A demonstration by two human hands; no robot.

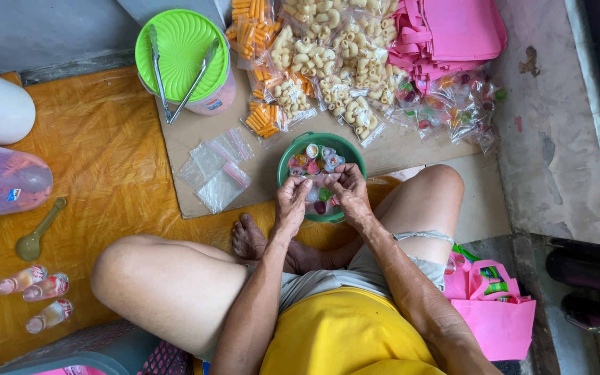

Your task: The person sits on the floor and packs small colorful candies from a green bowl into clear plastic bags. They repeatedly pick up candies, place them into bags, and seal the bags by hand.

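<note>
Both hands (321,198) over green bowl (293,156), snack bags (328,62) and tongs (182,76) beyond.

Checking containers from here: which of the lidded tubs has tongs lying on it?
The tub with the green lid, at top left of the cardboard; metal tongs lie across it. The pink-lidded jar at left carries nothing.

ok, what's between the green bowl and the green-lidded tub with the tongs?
Head view: a few empty clear zip bags lie on the cardboard sheet between the green bowl and the green-lidded tub. Otherwise bare cardboard.
</note>
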